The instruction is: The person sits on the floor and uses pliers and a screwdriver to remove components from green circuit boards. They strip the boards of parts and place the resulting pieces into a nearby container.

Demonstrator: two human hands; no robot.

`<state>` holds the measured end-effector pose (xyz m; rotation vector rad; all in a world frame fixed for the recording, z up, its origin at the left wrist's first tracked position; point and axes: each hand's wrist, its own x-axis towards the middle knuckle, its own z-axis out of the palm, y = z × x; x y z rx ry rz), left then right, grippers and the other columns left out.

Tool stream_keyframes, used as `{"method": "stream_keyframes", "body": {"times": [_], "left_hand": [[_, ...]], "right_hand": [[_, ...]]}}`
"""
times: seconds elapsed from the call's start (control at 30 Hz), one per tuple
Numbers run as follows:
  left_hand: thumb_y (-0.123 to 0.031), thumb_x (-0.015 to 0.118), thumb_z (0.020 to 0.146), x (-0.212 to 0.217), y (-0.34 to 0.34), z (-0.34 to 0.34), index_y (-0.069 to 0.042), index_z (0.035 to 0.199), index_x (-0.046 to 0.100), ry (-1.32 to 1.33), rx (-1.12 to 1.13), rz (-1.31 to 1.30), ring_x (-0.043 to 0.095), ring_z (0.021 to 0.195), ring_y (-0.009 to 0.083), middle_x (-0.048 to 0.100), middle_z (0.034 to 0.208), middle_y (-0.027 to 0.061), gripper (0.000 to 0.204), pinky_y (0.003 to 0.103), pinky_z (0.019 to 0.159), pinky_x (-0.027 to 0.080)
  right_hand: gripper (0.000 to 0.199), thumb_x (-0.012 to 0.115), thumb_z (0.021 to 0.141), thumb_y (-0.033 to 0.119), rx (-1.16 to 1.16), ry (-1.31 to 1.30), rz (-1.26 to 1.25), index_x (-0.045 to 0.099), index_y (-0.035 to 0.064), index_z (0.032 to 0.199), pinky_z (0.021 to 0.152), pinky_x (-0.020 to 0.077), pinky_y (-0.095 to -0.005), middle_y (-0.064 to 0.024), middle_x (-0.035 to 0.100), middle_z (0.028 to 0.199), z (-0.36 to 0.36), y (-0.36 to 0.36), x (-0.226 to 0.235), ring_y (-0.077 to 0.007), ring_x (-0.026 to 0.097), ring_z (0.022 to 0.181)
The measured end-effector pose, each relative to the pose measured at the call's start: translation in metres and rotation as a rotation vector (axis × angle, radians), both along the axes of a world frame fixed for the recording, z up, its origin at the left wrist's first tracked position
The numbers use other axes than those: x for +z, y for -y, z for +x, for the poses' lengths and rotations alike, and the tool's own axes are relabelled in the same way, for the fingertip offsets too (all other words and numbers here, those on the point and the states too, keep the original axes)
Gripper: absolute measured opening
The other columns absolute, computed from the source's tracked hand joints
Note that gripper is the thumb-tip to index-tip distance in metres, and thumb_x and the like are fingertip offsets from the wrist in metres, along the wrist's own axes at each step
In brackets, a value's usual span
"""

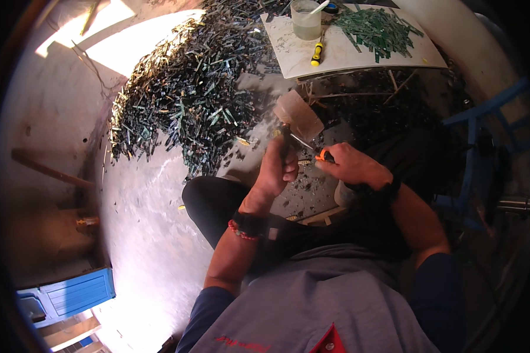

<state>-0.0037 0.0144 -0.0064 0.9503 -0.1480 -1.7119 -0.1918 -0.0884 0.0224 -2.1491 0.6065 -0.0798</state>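
My right hand grips a screwdriver by its orange and black handle. The metal shaft points left, its tip meeting a small dark piece pinched in my left hand. That piece is partly hidden by my fingers, so I cannot make out its kind. Just beyond both hands lies a flat tan block on the floor. Dark crumbs and fragments are scattered below my hands, between my legs.
A large heap of dark, narrow strips spreads at the far left. On a low white board are green strips, a cup of cloudy liquid and a yellow-black screwdriver. A blue metal frame stands right; a blue cabinet stands left.
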Motion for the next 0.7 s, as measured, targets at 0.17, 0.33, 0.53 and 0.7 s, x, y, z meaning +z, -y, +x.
{"method": "stream_keyframes", "body": {"times": [0.17,0.33,0.53,0.7], "left_hand": [[-0.051,0.035,0.093,0.009,0.008,-0.005,-0.014,0.059,0.035,-0.074,0.018,0.014,0.023,0.040,0.0085,0.027,0.050,-0.0041,0.050,0.022,0.035,0.015],[-0.053,0.035,0.092,0.011,0.009,-0.005,-0.014,0.058,0.035,-0.111,0.022,0.016,0.023,0.039,0.0081,0.028,0.049,-0.0040,0.052,0.021,0.034,0.015],[-0.052,0.032,0.094,0.013,0.008,-0.002,-0.015,0.059,0.034,-0.132,-0.048,-0.079,0.022,0.039,0.0071,0.028,0.049,-0.0050,0.051,0.020,0.034,0.015],[-0.051,0.030,0.095,0.014,0.010,-0.002,-0.015,0.058,0.033,-0.098,-0.045,-0.130,0.021,0.039,0.0067,0.028,0.048,-0.0047,0.051,0.020,0.034,0.015]], "right_hand": [[0.029,0.049,0.094,0.029,0.051,-0.102,0.877,0.061,0.0028,0.092,0.049,0.0466,-0.0265,-0.0084,0.066,0.075,-0.002,0.001,0.028,-0.0143,0.063,0.068],[0.030,0.048,0.095,0.031,0.022,-0.035,1.062,0.059,0.0026,0.098,0.048,0.0464,-0.0255,-0.0119,0.066,0.081,0.000,-0.001,0.025,-0.0165,0.064,0.068],[0.032,0.047,0.095,0.032,0.005,-0.019,1.175,0.059,0.0025,0.101,0.048,0.0463,-0.0256,-0.0126,0.066,0.083,0.004,-0.002,0.030,-0.0191,0.065,0.071],[0.036,0.045,0.093,0.032,0.010,0.010,1.200,0.061,0.0008,0.101,0.048,0.0443,-0.0233,-0.0128,0.067,0.082,0.004,-0.002,0.037,-0.0179,0.065,0.068]]}}
